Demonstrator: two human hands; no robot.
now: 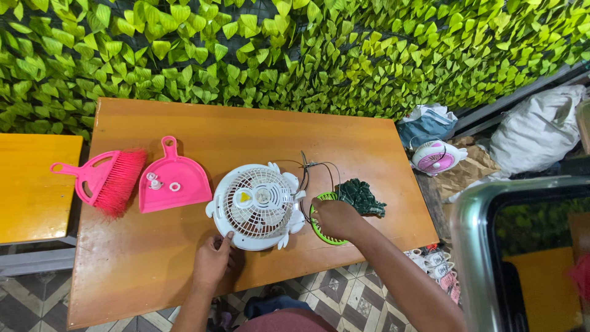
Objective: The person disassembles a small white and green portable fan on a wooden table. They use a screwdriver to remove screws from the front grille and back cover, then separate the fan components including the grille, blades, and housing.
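Observation:
A small white table fan [257, 205] lies face up in the middle of the wooden table [153, 264], its grille round with a yellow mark at the hub. My left hand [212, 259] touches the fan's near rim with its fingertips. My right hand [335, 217] rests on a green round grille part [322, 237] just right of the fan. Thin black wires [310, 169] run from the fan to a dark green piece [361, 196] beside my right hand.
A pink dustpan [173, 179] holding small white parts [154, 181] and a pink hand brush [104, 179] lie at the table's left. A leaf wall [295, 55] stands behind. To the right on the floor sit another small fan [435, 157], bags and a metal frame [473, 246].

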